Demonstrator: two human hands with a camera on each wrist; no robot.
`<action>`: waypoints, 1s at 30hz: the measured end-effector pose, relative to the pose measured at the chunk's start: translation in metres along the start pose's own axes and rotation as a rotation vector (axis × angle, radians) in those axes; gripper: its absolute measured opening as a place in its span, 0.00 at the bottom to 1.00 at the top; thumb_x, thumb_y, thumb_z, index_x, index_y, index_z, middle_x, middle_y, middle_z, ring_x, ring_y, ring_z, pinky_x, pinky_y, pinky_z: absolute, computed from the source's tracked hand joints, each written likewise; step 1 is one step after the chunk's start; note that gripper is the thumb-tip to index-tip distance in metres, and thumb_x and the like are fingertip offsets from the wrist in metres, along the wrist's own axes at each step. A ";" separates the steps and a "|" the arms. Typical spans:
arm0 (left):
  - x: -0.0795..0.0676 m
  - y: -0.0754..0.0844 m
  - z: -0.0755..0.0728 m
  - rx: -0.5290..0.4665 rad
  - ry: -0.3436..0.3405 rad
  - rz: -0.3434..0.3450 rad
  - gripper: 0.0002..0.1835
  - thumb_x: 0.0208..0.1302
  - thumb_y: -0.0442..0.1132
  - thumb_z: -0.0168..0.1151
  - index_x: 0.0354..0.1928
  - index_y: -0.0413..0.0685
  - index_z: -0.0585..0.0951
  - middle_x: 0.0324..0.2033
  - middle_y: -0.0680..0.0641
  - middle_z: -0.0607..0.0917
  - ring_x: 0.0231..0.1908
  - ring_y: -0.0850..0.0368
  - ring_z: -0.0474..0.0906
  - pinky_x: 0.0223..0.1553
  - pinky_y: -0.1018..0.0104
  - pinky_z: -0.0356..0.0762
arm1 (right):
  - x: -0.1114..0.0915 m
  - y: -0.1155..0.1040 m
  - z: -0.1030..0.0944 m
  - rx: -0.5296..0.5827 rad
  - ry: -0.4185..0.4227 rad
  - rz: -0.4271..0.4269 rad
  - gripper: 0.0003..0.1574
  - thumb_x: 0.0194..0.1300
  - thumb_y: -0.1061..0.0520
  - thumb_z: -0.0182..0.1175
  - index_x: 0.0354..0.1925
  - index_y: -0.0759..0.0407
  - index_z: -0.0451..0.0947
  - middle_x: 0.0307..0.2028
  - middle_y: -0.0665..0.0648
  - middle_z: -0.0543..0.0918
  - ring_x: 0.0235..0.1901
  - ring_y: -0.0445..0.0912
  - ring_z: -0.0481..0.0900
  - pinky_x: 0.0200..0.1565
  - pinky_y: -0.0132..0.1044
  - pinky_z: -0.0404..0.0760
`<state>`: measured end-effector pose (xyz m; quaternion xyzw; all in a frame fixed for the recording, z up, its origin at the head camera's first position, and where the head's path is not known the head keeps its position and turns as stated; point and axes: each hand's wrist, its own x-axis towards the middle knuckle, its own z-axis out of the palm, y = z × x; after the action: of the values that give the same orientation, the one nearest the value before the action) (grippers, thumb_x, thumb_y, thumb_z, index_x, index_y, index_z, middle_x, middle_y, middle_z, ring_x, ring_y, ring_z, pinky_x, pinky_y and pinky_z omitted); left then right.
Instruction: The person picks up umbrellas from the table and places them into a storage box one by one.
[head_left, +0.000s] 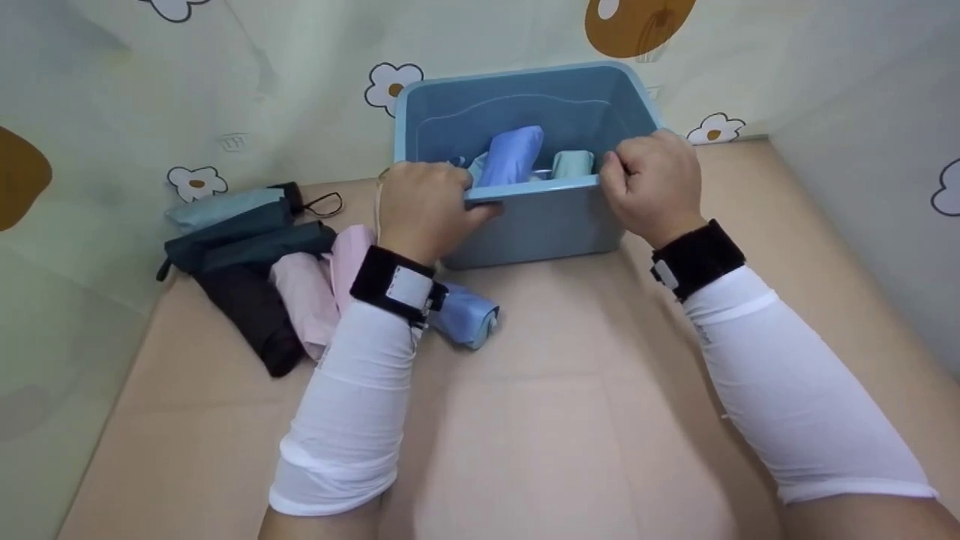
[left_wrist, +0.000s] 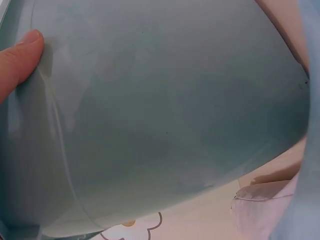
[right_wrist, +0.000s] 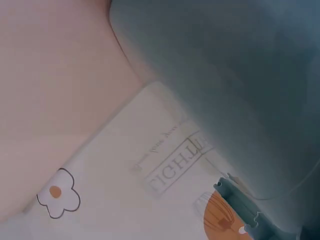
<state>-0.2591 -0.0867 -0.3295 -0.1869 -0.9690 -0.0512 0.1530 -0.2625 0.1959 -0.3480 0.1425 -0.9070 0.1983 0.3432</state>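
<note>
The left hand (head_left: 424,206) at eight o'clock and right hand (head_left: 656,184) at four grasp the blue bin (head_left: 540,225) by its rim, apparently positioning it; next calls for even grips.

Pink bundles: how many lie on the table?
2: one pale pink bundle beside the black bundle; one brighter pink bundle nearer the left hand. More may hide behind the left sleeve.

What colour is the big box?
The box is greyish blue, seen best in the head view.

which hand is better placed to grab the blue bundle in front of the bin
Probably the left hand: it grips the bin nearer the blue bundle than the right hand does.
</note>
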 end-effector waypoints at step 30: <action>-0.038 -0.006 0.024 -0.349 0.230 -0.003 0.26 0.69 0.55 0.68 0.64 0.53 0.83 0.57 0.45 0.84 0.66 0.45 0.71 0.81 0.41 0.46 | -0.003 0.004 0.007 0.052 0.159 -0.050 0.29 0.67 0.56 0.55 0.10 0.63 0.66 0.12 0.61 0.66 0.21 0.59 0.65 0.32 0.48 0.60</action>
<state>-0.2343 -0.1016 -0.3648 -0.2020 -0.9220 -0.2393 0.2277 -0.2660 0.1969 -0.3560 0.1577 -0.8676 0.2239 0.4150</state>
